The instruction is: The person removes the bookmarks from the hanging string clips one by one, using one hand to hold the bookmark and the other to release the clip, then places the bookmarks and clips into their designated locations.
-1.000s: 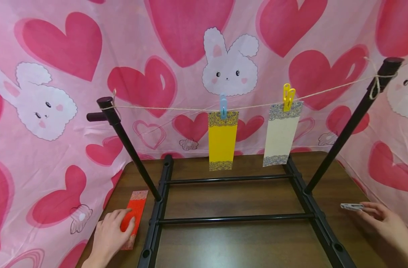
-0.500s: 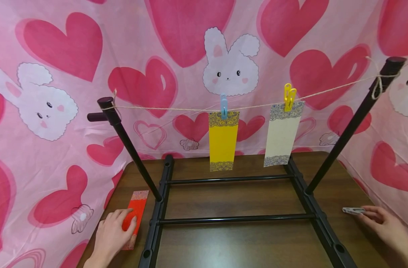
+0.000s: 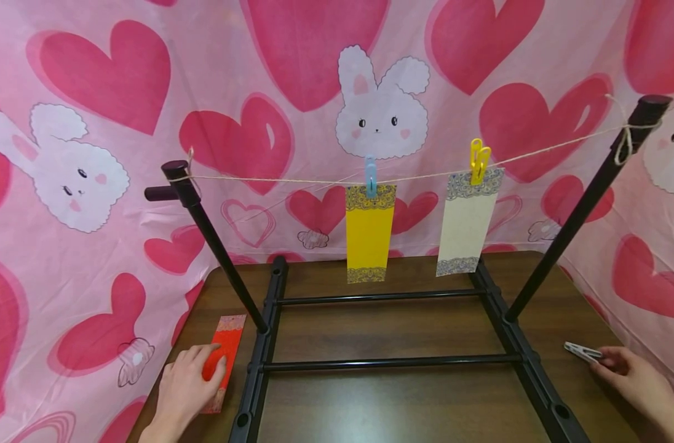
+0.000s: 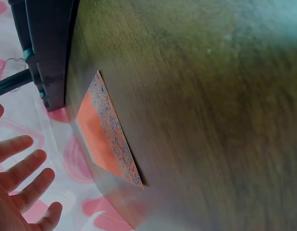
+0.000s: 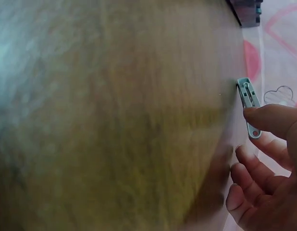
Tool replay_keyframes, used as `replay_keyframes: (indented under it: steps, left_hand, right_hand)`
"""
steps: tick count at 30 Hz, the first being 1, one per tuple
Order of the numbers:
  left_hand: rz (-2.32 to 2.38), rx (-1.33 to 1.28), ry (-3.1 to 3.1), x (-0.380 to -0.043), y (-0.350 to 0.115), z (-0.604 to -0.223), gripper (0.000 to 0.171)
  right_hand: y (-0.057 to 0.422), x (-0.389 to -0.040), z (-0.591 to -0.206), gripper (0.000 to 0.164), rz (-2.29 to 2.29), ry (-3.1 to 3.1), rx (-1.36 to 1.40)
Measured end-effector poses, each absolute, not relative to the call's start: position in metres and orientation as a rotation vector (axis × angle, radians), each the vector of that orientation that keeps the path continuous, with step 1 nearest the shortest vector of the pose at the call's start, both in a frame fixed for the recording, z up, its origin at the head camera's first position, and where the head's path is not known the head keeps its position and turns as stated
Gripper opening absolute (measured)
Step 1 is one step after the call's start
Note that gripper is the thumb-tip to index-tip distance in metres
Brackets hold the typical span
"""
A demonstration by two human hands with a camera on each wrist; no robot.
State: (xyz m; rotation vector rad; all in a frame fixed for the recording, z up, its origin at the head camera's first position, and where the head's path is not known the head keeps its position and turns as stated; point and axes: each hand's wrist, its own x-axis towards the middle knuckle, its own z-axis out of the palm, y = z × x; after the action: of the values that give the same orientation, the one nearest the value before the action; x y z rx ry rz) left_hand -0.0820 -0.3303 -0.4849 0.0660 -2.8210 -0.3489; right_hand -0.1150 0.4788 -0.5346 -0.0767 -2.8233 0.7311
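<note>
On the table at the left lies a red card (image 3: 224, 363) with patterned bands at its ends. My left hand (image 3: 187, 384) is over its left side and covers part of it in the head view. In the left wrist view the fingers (image 4: 28, 171) are spread and relaxed, apart from the card. At the far right, my right hand (image 3: 638, 375) pinches a pale grey clothespin (image 3: 582, 352) between thumb and fingers. Its slim body points left, close over the table. In the right wrist view the thumb (image 5: 273, 118) lies across the clothespin, with the other fingers loosely bent below.
Between the hands stands a black frame (image 3: 392, 360) with two slanted posts. A string (image 3: 259, 179) runs between them. A blue clothespin (image 3: 371, 177) holds a yellow card (image 3: 369, 237) on it; a yellow clothespin (image 3: 479, 161) holds a cream card (image 3: 465, 224). Behind hangs a pink cloth (image 3: 309, 141).
The clothespin in my right hand has turned a little, and its side profile now shows, with the legs apart. My left hand has stayed over the red card.
</note>
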Motion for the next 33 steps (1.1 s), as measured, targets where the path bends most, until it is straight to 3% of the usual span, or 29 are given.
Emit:
replay_keyframes:
  steps: [33]
  left_hand:
    - [-0.382,0.021,-2.718,-0.0886,-0.3323,-0.4810,0.033]
  right_hand:
    - [0.4791,-0.1169,-0.5253,0.039,0.671,-2.912,-0.027]
